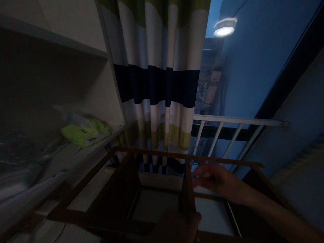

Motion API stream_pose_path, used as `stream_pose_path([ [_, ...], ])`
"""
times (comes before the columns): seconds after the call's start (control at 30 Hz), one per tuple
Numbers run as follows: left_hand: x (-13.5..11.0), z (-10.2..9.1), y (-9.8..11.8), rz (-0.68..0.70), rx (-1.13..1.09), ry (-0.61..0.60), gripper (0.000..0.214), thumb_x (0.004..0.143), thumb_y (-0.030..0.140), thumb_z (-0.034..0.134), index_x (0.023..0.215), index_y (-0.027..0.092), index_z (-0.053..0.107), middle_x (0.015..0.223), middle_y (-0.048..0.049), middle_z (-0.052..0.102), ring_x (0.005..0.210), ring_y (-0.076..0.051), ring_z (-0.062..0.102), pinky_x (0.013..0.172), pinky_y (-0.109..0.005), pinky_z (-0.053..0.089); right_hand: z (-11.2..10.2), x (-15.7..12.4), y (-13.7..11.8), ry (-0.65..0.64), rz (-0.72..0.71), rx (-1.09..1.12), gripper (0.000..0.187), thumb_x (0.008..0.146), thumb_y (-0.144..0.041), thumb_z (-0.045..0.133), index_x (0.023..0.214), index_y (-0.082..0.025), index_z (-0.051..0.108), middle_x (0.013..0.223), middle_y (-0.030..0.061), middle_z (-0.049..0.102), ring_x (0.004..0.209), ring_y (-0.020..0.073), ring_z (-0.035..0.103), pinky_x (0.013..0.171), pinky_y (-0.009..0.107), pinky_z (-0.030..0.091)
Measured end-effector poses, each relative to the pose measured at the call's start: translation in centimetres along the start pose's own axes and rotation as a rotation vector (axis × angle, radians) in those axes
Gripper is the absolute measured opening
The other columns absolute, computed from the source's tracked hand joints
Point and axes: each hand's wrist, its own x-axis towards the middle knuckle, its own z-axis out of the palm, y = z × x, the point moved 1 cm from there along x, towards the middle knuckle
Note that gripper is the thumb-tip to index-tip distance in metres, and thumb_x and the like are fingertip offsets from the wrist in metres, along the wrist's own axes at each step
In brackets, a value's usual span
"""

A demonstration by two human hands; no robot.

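Observation:
A brown wooden frame [83, 184] with open compartments stands in front of me, and an upright divider panel [187, 192] rises in its middle. My right hand [217, 180] reaches in from the right, its fingers stretched out and slightly blurred, their tips just right of the divider's top. Nothing shows in that hand. My left hand [177, 224] is a dark shape at the bottom edge, right at the foot of the divider. Its fingers are hidden in the dim light, so I cannot see whether it grips the panel.
A white shelf unit [83, 148] on the left holds a green packet [82, 133] and clear plastic bags. A striped curtain [157, 84] hangs behind the frame. Right of it are a white railing [238, 120] and a dark window reflecting a ceiling lamp [224, 28].

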Motion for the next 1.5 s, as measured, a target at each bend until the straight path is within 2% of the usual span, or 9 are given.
stream_pose_path([
  [0.07,-0.1,0.1,0.1,-0.011,0.019,0.022,0.032,0.086,0.038,0.048,0.106,0.013,0.053,0.087,-0.0035,0.059,0.067,-0.011,0.057,0.059,-0.027,0.049,1.5,-2.7,-0.4,-0.096,0.038,-0.043,0.010,0.080,-0.027,0.054,0.081,-0.020,0.062,0.081,0.0021,0.068,0.077,0.0171,0.064,0.068,0.026,0.048],
  [0.17,-0.1,0.5,0.1,-0.028,0.059,0.031,0.036,0.086,0.035,0.047,0.114,0.013,0.048,0.085,-0.0054,0.061,0.067,-0.013,0.058,0.055,-0.025,0.046,2.3,-4.7,-0.5,-0.051,0.065,-0.095,0.016,0.082,-0.029,0.053,0.076,-0.023,0.067,0.076,0.0009,0.067,0.073,0.0159,0.063,0.066,0.024,0.047],
  [0.3,-0.2,0.6,0.1,-0.035,0.111,-0.004,0.044,0.081,0.029,0.054,0.121,0.017,0.042,0.094,-0.0078,0.063,0.074,-0.016,0.060,0.058,-0.024,0.045,2.2,-5.2,-0.1,0.024,0.105,-0.143,0.021,0.081,-0.040,0.057,0.071,-0.025,0.068,0.067,0.0005,0.064,0.065,0.0164,0.058,0.060,0.026,0.044],
  [0.47,0.1,0.2,0.2,-0.059,0.181,-0.092,0.037,0.073,0.025,0.066,0.106,0.018,0.050,0.087,-0.0051,0.065,0.072,-0.020,0.062,0.055,-0.027,0.047,3.3,-5.8,1.2,0.043,0.130,-0.130,0.014,0.076,-0.045,0.064,0.077,-0.031,0.067,0.080,-0.0010,0.065,0.075,0.0170,0.059,0.068,0.027,0.046],
  [0.63,0.9,0.4,0.2,-0.124,0.213,-0.165,0.029,0.077,0.035,0.061,0.098,0.018,0.052,0.083,-0.0043,0.066,0.069,-0.021,0.062,0.055,-0.031,0.050,4.1,-6.7,2.5,0.048,0.242,-0.203,0.018,0.077,-0.044,0.062,0.081,-0.028,0.068,0.082,0.0003,0.064,0.078,0.0177,0.057,0.072,0.027,0.047],
  [0.77,1.1,0.7,0.0,-0.137,0.176,-0.209,0.028,0.080,0.041,0.054,0.096,0.019,0.052,0.083,-0.0045,0.066,0.069,-0.023,0.063,0.054,-0.035,0.051,4.4,-7.1,2.3,-0.006,0.343,-0.063,0.019,0.081,-0.037,0.057,0.087,-0.022,0.068,0.090,0.0021,0.064,0.087,0.0174,0.058,0.077,0.025,0.046],
  [0.9,1.3,0.7,0.0,-0.139,0.170,-0.203,0.030,0.074,0.040,0.063,0.094,0.020,0.053,0.078,-0.0016,0.066,0.067,-0.022,0.063,0.053,-0.033,0.051,4.7,-6.8,1.7,-0.047,0.335,0.038,0.020,0.081,-0.034,0.057,0.082,-0.017,0.068,0.082,0.0037,0.065,0.079,0.0167,0.059,0.068,0.022,0.047],
  [1.13,1.2,1.6,-0.4,-0.124,0.217,-0.112,0.036,0.068,0.045,0.067,0.092,0.021,0.053,0.074,-0.0008,0.067,0.063,-0.022,0.064,0.050,-0.030,0.050,4.8,-6.4,1.2,-0.011,0.188,-0.111,0.015,0.083,-0.016,0.054,0.083,-0.021,0.068,0.078,-0.0022,0.066,0.075,0.0110,0.061,0.067,0.016,0.045],
  [1.5,1.2,0.8,0.5,-0.192,0.168,-0.203,0.040,0.073,0.037,0.064,0.105,0.018,0.049,0.083,-0.0053,0.069,0.066,-0.026,0.066,0.052,-0.036,0.054,5.1,-7.2,1.4,0.002,-0.036,-0.264,0.019,0.087,-0.009,0.050,0.088,-0.024,0.062,0.084,-0.0020,0.062,0.076,0.0093,0.059,0.068,0.017,0.045],
])
